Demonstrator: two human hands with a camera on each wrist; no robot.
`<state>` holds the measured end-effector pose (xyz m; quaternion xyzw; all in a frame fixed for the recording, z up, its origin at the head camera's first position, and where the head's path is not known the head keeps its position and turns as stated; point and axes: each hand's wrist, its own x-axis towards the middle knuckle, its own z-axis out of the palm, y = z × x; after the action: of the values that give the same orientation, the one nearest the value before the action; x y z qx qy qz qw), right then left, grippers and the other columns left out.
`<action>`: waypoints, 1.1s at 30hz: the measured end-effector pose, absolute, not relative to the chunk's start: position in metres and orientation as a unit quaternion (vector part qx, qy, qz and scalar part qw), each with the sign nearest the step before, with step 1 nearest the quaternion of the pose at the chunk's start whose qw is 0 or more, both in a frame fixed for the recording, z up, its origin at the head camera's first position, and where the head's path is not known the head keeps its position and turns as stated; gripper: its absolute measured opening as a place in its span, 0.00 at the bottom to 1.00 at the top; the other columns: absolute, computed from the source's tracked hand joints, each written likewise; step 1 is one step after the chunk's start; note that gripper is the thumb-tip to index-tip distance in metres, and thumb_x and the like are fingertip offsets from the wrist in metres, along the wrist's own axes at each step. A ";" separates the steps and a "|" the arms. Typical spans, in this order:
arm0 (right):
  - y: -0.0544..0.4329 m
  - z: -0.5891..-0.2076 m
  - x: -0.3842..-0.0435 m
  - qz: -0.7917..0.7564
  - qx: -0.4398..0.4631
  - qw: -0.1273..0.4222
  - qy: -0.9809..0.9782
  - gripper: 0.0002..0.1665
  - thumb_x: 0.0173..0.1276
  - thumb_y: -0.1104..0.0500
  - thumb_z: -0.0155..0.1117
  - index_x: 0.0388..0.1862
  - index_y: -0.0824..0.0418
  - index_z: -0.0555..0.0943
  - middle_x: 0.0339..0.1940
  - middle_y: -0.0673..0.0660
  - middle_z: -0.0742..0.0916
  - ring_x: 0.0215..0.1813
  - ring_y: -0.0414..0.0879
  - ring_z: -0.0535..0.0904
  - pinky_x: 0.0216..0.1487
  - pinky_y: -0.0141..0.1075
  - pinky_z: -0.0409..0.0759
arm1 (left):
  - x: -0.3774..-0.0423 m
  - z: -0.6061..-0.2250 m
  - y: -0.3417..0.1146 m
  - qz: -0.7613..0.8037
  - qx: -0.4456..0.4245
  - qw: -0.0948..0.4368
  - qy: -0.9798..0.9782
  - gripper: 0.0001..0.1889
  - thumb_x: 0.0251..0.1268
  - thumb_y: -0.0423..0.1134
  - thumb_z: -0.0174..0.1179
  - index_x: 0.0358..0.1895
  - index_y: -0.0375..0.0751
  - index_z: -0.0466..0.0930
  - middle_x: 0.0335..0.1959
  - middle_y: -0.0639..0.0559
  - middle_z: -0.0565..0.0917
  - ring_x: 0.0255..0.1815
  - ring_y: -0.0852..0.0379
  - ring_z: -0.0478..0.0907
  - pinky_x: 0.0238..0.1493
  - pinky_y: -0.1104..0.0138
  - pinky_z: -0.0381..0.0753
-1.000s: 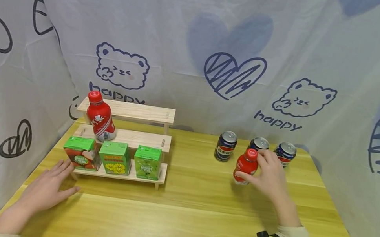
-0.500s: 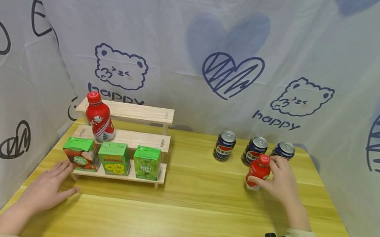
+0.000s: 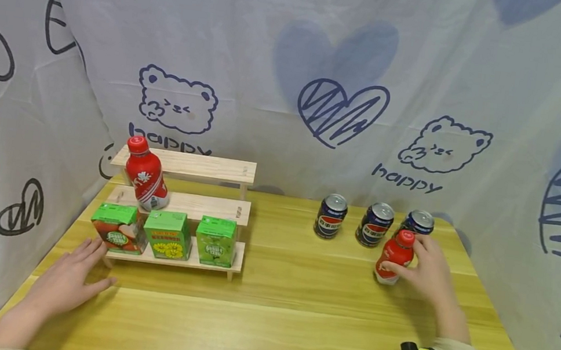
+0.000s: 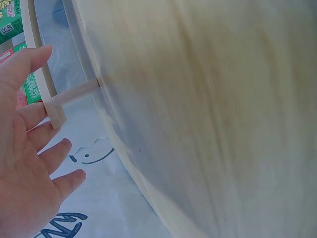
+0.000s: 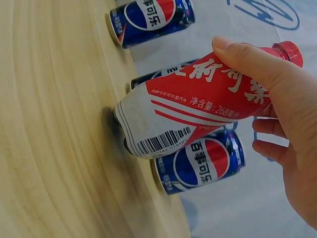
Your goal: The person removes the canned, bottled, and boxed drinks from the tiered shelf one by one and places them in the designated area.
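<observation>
My right hand (image 3: 428, 272) grips a small red cola bottle (image 3: 396, 256) with a red cap, in front of the rightmost blue can. In the right wrist view the thumb lies along the bottle's red label (image 5: 208, 84), and its white base is close to the tabletop. My left hand (image 3: 71, 275) lies with spread fingers at the front left corner of a wooden three-step shelf (image 3: 203, 206), its fingertips by the lowest step. Several green-topped drink cartons stand on that step, the nearest a red apple one (image 3: 118, 228). A second red bottle (image 3: 145, 179) stands upright on the middle step.
Three blue cola cans stand in a row at the back right: a left can (image 3: 331, 216), a middle can (image 3: 375, 224) and a right can (image 3: 419, 222) partly behind the bottle. A printed cloth (image 3: 282, 158) hangs behind the wooden table (image 3: 260, 336) and at both sides.
My right hand has moved to the right with the red bottle, from in front of the middle can to in front of the right one. The left hand has stayed in place.
</observation>
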<state>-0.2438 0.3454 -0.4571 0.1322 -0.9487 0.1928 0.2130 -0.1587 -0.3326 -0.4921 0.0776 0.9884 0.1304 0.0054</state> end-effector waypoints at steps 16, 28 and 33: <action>0.372 -0.461 -0.253 0.265 0.112 0.151 -0.946 0.39 0.52 0.51 0.79 0.58 0.69 0.75 0.55 0.72 0.76 0.57 0.66 0.67 0.57 0.62 0.67 | -0.158 -0.492 -0.332 0.130 0.075 0.006 0.989 0.49 0.62 0.64 0.58 0.71 0.24 0.60 0.72 0.24 0.57 0.73 0.25 0.53 0.68 0.31 0.55; 0.377 -0.459 -0.258 0.266 0.078 0.111 -0.954 0.44 0.56 0.45 0.76 0.64 0.68 0.71 0.62 0.74 0.73 0.63 0.69 0.64 0.61 0.67 0.65 | -0.158 -0.492 -0.332 0.132 0.078 0.008 0.988 0.48 0.62 0.64 0.59 0.71 0.24 0.60 0.72 0.24 0.57 0.72 0.24 0.54 0.67 0.31 0.55; 0.377 -0.459 -0.259 0.264 0.072 0.112 -0.955 0.45 0.55 0.45 0.76 0.64 0.68 0.70 0.61 0.74 0.73 0.62 0.68 0.64 0.61 0.67 0.65 | -0.159 -0.491 -0.333 0.129 0.078 0.007 0.989 0.48 0.62 0.64 0.58 0.71 0.24 0.60 0.73 0.24 0.57 0.72 0.24 0.54 0.67 0.31 0.55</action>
<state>-0.2592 0.3768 -0.4594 0.0723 -0.9552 0.2643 0.1119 -0.1588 -0.3327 -0.4911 0.0782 0.9885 0.1289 0.0070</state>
